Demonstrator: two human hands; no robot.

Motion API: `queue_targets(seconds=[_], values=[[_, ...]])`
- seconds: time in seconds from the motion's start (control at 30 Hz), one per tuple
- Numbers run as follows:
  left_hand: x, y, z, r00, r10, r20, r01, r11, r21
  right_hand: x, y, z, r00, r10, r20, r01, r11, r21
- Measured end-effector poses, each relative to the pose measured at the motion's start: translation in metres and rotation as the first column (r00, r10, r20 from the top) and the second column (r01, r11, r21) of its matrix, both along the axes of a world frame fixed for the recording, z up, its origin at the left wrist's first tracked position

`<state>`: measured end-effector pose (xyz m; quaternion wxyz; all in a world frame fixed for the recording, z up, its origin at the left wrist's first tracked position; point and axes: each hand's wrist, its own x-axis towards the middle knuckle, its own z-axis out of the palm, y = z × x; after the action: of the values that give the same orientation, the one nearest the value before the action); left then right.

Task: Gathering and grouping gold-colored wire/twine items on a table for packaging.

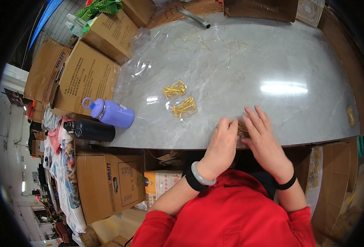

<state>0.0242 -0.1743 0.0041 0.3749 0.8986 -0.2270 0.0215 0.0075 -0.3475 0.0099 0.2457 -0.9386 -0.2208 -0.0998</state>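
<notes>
Small clear plastic packet of gold pins (242, 127), light, slippery: left hand (222, 144) pinches 9 o'clock edge, right hand (264, 140) presses flat.

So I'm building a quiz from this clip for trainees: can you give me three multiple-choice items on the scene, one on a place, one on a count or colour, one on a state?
1. Where does the purple bottle lie?
A. on the grey table's left edge
B. on the floor
C. in a box

2. How many filled clear bags of gold pins lie ahead of the hands?
A. two
B. five
C. none

3. What are the left hand and right hand doing?
A. hanging off the table
B. pressing together on a small packet
C. gripping the bottle

Answers: A, it rests beside the black bottle; A, two show; B, fingers meet on the packet.
</notes>
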Motion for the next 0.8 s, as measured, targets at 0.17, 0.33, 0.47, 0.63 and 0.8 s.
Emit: queue_targets(seconds=[0.17,0.33,0.47,0.63,0.8], values=[[0.003,0.001,0.0,1.0,-0.018,-0.016,0.018,0.999,-0.028,0.018,-0.018,0.012,0.989,0.133,-0.067,-0.137,0.989,-0.056],[-0.001,-0.001,-0.005,1.0,0.006,0.012,-0.006,1.0,0.014,0.003,-0.012,-0.009,0.999,0.003,0.037,-0.004,1.0,0.02],[-0.011,0.003,0.005,0.952,0.07,0.297,-0.129,0.974,0.187,-0.008,-0.004,-0.018,0.98,-0.114,0.164,0.102,0.992,0.078],[-0.017,0.018,-0.001,0.915,0.115,0.386,-0.205,0.958,0.202,-0.008,-0.005,-0.02,0.98,-0.111,0.168,0.1,0.992,0.072],[-0.016,0.013,-0.007,0.911,0.134,0.389,-0.193,0.974,0.117,-0.008,-0.004,-0.016,0.98,-0.099,0.173,0.09,0.994,0.059]])
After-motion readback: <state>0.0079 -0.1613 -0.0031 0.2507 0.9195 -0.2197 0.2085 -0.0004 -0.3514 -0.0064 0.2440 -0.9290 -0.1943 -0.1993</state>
